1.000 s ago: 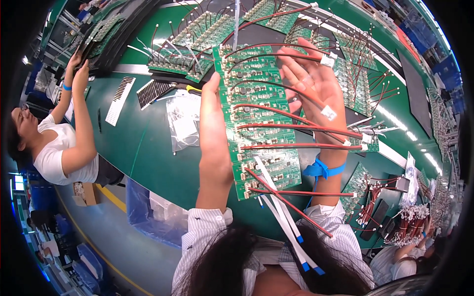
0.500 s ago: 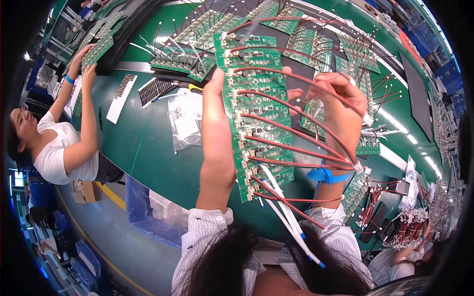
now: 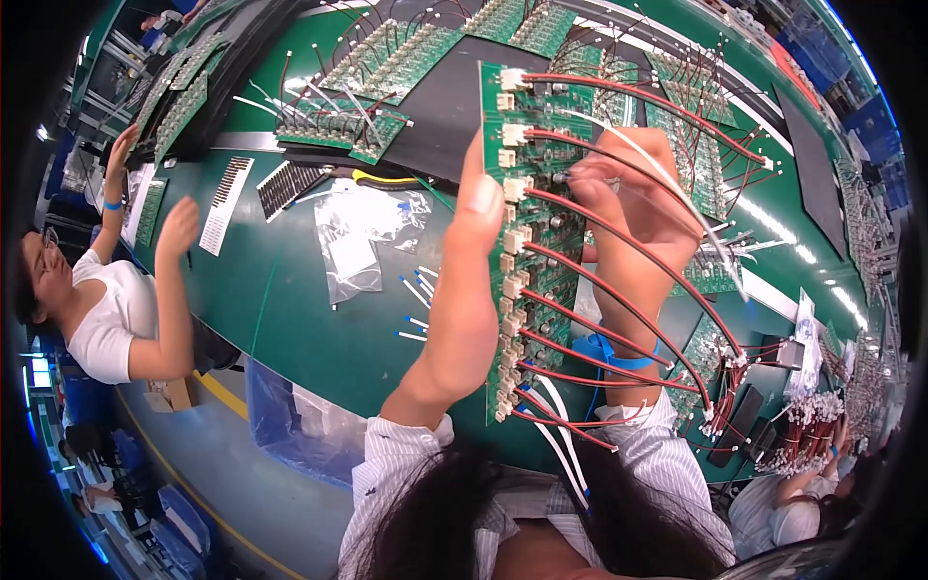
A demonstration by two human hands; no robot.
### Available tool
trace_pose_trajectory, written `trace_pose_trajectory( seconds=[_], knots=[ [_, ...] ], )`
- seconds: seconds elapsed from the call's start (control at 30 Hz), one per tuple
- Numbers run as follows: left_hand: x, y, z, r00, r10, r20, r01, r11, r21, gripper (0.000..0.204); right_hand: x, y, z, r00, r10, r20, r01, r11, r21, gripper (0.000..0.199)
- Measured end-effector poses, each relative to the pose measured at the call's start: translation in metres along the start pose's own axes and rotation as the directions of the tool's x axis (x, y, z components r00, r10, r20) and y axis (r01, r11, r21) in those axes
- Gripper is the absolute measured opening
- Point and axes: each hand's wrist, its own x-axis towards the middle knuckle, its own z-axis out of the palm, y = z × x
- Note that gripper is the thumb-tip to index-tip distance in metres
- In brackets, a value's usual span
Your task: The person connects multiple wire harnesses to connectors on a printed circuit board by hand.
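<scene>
Upright in my left hand [image 3: 464,290] is a green circuit board panel [image 3: 546,261], tilted nearly edge-on. That hand's thumb lies over its left edge and the fingers are hidden behind. Cream connectors line this edge, with red-and-black wires [image 3: 619,304] running from them to the right. My right hand [image 3: 643,193], a blue strap on its wrist, is pinched close to the panel's face. A blurred white flat cable [image 3: 691,208] runs by its fingers, which appear closed on it; the exact grip is partly hidden. More white flat cables [image 3: 561,440] hang from the panel's lower end.
Wired green boards [image 3: 387,58] lie on black mats at the back. Left on the green table are a clear plastic bag [image 3: 348,242], yellow-handled pliers [image 3: 382,181] and loose white flat cables [image 3: 418,290]. A co-worker [image 3: 116,309] is at the left; bundled red wires [image 3: 807,435] lie at the right.
The panel has turned more edge-on and shifted right with my left hand. My right fingers have moved in to its face. The white flat cable has swung down across my right hand.
</scene>
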Motion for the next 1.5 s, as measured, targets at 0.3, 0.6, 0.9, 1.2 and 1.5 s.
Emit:
trace_pose_trajectory(
  seconds=[0.3, 0.6, 0.9, 1.2, 1.5],
  knots=[
    [-0.002, -0.007, 0.003, 0.997, 0.068, -0.037, -0.066, 0.997, 0.05, 0.045, 0.001, 0.004, -0.005, 0.984, -0.148, 0.096, 0.163, 0.971, -0.177, 0.012],
    [-0.001, -0.006, 0.004, 0.992, 0.098, 0.081, -0.094, 0.995, -0.045, 0.042, 0.001, -0.007, -0.007, 0.965, -0.15, 0.214, 0.215, 0.923, -0.319, 0.012],
    [-0.001, -0.006, 0.003, 0.991, 0.098, 0.092, -0.091, 0.993, -0.074, 0.041, 0.001, -0.007, -0.005, 0.963, -0.164, 0.215, 0.231, 0.912, -0.339, 0.012],
    [0.001, -0.007, 0.001, 0.985, 0.125, 0.117, -0.119, 0.991, -0.06, 0.04, 0.001, -0.01, -0.006, 0.957, -0.168, 0.238, 0.253, 0.885, -0.392, 0.013],
    [0.001, -0.007, -0.001, 0.987, 0.116, 0.115, -0.113, 0.993, -0.027, 0.04, -0.001, -0.009, 0.002, 0.958, -0.247, 0.144, 0.286, 0.824, -0.489, 0.018]
  ],
)
